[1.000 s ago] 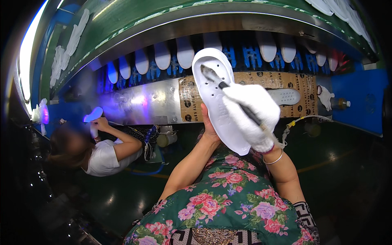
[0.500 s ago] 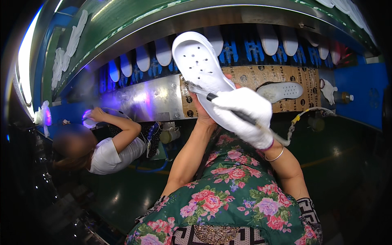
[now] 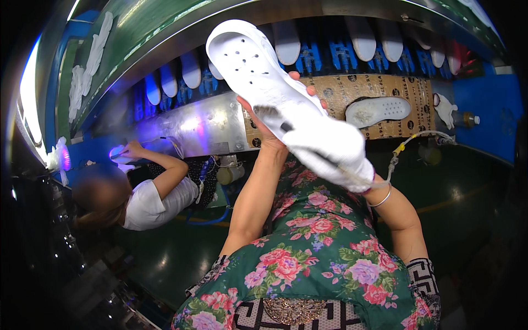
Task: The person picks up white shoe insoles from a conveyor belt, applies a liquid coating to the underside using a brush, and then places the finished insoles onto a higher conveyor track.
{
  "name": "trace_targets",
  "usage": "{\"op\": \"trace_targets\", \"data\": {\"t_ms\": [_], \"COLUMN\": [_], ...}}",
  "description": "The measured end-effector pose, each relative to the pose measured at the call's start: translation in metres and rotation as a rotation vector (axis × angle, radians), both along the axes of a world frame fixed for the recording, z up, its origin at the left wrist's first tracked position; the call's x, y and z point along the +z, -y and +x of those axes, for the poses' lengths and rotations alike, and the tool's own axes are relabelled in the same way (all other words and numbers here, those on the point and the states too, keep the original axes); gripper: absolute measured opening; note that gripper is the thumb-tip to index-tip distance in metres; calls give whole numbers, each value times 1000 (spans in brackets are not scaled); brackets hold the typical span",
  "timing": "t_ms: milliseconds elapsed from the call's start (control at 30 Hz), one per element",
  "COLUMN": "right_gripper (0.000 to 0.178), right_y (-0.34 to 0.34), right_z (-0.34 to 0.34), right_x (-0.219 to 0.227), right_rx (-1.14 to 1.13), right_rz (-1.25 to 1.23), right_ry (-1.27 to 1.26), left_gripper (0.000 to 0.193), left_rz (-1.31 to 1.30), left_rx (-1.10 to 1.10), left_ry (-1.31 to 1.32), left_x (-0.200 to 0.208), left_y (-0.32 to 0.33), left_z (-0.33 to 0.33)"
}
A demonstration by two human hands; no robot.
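A white clog (image 3: 247,66) with small holes in its upper is raised over the bench, toe pointing far left. My bare left hand (image 3: 268,132) is closed around it from beneath, with fingertips showing along its right edge. In a white glove, my right hand (image 3: 330,151) grips a brush (image 3: 286,127) with a dark handle. The brush's greyish bristles lie against the clog's side near my left hand; how firmly they press I cannot tell. A thin clear hose runs along the right wrist by the brush's rear end.
Brown cardboard (image 3: 335,91) covers part of the metal bench (image 3: 220,124), bearing a pale shoe sole (image 3: 379,111). A white glove (image 3: 444,110) and a bottle (image 3: 468,119) are at right. Shoe forms (image 3: 363,41) line the back. A co-worker (image 3: 159,198) works at left.
The clog has moved up and to the left with my left hand. My right hand and the brush have shifted slightly left, the bristles still at the clog's side.
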State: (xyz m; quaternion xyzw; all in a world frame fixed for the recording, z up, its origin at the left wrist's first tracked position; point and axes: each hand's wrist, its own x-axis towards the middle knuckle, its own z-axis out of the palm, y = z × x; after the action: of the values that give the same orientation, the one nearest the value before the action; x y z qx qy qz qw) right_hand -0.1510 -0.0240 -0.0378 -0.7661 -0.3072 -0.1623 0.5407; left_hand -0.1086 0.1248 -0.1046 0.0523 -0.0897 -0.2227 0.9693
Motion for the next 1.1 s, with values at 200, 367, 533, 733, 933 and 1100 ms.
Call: {"op": "trace_targets", "data": {"t_ms": [200, 367, 533, 733, 933, 1100], "right_gripper": [20, 21, 20, 21, 22, 14], "right_y": [4, 4, 9, 6, 0, 3], "right_z": [-1, -6, -3, -10, -17, -12], "right_x": [-3, -4, -14, -4, -5, 6], "right_rx": [5, 181, 139, 295, 255, 292], "right_rz": [304, 66, 69, 220, 4, 61], "right_ry": [-473, -77, -235, -425, -154, -352], "left_gripper": [119, 116, 102, 100, 93, 90], "left_rz": [35, 58, 134, 117, 115, 99], "left_rx": [44, -107, -144, -226, -441, -560], "left_ry": [-73, 11, 19, 196, 237, 250], "left_x": [-5, -15, 3, 12, 23, 24], "left_y": [-6, -24, -29, -32, -38, -41], "left_z": [3, 8, 20, 38, 53, 57]}}
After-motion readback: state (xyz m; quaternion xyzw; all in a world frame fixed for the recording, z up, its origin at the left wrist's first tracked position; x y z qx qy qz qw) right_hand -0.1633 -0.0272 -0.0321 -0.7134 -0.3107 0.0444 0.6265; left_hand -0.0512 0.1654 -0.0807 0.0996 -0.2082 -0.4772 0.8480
